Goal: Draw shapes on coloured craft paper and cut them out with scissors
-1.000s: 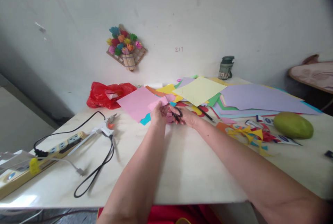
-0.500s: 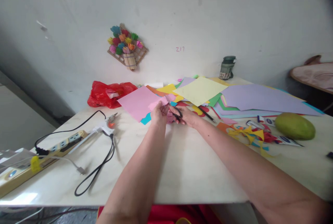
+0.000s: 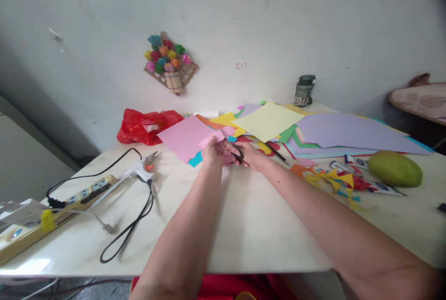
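Note:
My left hand [image 3: 211,152] is closed on a small piece of pink paper [image 3: 213,139] held just above the white table [image 3: 244,225]. My right hand [image 3: 251,155] grips black-handled scissors [image 3: 237,151], whose blades sit against the pink piece between the two hands. A large pink sheet [image 3: 184,138] lies just behind my left hand. Coloured sheets [image 3: 268,121] are spread behind my right hand, and a black pen [image 3: 277,153] lies beside it.
A glue gun [image 3: 141,170] with a black cord [image 3: 128,230] and a power strip [image 3: 52,211] lie at left. A red plastic bag [image 3: 148,126] sits at the back. Paper scraps [image 3: 334,181], a green mango [image 3: 395,168] and a jar [image 3: 304,90] are at right.
Hardly anything differs; the hands stay together on the pink piece and the scissors, with only a slight shift of the view.

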The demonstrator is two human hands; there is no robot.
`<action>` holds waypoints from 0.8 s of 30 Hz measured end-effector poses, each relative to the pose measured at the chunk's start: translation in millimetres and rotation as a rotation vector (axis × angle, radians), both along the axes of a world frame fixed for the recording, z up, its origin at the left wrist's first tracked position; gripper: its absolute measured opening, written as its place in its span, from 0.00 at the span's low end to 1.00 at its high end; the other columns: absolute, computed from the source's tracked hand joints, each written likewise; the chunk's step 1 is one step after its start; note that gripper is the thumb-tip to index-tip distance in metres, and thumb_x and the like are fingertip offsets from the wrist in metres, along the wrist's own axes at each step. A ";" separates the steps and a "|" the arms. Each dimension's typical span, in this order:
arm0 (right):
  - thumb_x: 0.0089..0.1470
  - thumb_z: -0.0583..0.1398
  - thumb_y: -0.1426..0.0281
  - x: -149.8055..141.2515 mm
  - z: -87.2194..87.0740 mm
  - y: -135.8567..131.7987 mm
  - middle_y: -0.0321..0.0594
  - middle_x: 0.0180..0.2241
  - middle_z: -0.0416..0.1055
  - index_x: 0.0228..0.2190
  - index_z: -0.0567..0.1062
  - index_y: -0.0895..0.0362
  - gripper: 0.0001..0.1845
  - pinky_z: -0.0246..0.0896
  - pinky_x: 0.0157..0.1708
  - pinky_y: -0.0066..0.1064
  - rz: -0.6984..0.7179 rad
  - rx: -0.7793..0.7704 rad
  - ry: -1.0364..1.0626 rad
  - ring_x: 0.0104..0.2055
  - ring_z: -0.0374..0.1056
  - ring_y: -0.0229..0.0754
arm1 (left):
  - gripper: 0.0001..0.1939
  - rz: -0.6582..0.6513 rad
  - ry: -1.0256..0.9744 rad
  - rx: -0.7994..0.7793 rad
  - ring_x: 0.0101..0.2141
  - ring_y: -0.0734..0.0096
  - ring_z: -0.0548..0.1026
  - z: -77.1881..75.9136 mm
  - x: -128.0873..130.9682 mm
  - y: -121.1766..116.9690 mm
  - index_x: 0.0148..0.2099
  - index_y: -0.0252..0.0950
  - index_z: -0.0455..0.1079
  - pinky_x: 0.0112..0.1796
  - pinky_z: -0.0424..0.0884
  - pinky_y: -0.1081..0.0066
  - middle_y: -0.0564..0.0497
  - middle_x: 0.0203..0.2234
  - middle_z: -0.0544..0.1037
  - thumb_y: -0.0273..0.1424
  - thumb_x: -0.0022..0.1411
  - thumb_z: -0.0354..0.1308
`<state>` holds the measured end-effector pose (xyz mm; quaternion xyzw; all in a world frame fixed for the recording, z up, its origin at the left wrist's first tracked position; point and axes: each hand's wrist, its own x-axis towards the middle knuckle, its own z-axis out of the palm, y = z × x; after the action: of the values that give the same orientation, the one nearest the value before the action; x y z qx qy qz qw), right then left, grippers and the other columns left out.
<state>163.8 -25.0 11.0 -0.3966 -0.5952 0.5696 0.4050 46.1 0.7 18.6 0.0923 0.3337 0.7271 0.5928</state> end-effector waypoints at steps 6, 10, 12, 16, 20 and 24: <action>0.47 0.60 0.56 0.8 1.2 -1.1 0.34 0.15 0.66 0.29 0.70 0.61 0.19 0.40 0.06 0.18 0.015 -0.014 0.005 0.13 0.60 0.31 | 0.08 -0.002 0.027 -0.018 0.20 0.73 0.73 -0.1 -1.1 -0.5 0.26 0.31 0.65 0.27 0.71 0.76 0.50 0.17 0.71 0.22 0.57 0.51; 0.47 0.60 0.54 1.8 0.3 -1.3 0.34 0.16 0.66 0.28 0.70 0.61 0.21 0.41 0.05 0.19 0.045 -0.003 0.046 0.13 0.60 0.31 | 0.07 -0.024 0.055 -0.034 0.20 0.72 0.73 1.0 0.0 -3.8 0.26 0.31 0.64 0.27 0.71 0.74 0.50 0.17 0.71 0.22 0.56 0.51; 0.47 0.59 0.53 2.5 -0.5 -0.8 0.35 0.16 0.66 0.27 0.69 0.61 0.21 0.42 0.06 0.19 0.046 0.004 0.060 0.13 0.61 0.31 | 0.06 -0.025 0.067 -0.031 0.20 0.72 0.73 2.1 1.8 -6.6 0.27 0.32 0.63 0.27 0.72 0.73 0.51 0.16 0.70 0.21 0.56 0.51; 0.46 0.60 0.52 3.3 -1.2 -0.1 0.36 0.17 0.67 0.25 0.69 0.60 0.22 0.43 0.06 0.19 0.030 0.002 0.072 0.14 0.62 0.31 | 0.06 -0.023 0.093 -0.030 0.20 0.73 0.72 3.7 5.7 -10.7 0.26 0.33 0.62 0.27 0.72 0.75 0.51 0.16 0.69 0.20 0.54 0.51; 0.45 0.60 0.52 3.4 1.0 -0.8 0.35 0.15 0.66 0.26 0.68 0.60 0.22 0.41 0.05 0.19 0.020 -0.035 0.073 0.13 0.60 0.31 | 0.02 0.010 0.113 -0.100 0.21 0.70 0.74 4.9 2.7 -10.9 0.30 0.33 0.62 0.26 0.72 0.73 0.50 0.18 0.70 0.25 0.55 0.51; 0.46 0.60 0.53 2.8 4.5 -2.4 0.35 0.14 0.65 0.28 0.69 0.62 0.22 0.40 0.05 0.18 0.022 -0.089 0.053 0.12 0.59 0.30 | 0.08 0.105 0.279 -0.170 0.19 0.68 0.72 7.4 -13.3 -8.7 0.34 0.34 0.62 0.22 0.70 0.71 0.50 0.18 0.70 0.34 0.55 0.50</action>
<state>166.5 -27.4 15.6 -0.3926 -0.5626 0.6101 0.3964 32.8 -8.1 25.9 0.1242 0.4776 0.7063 0.5075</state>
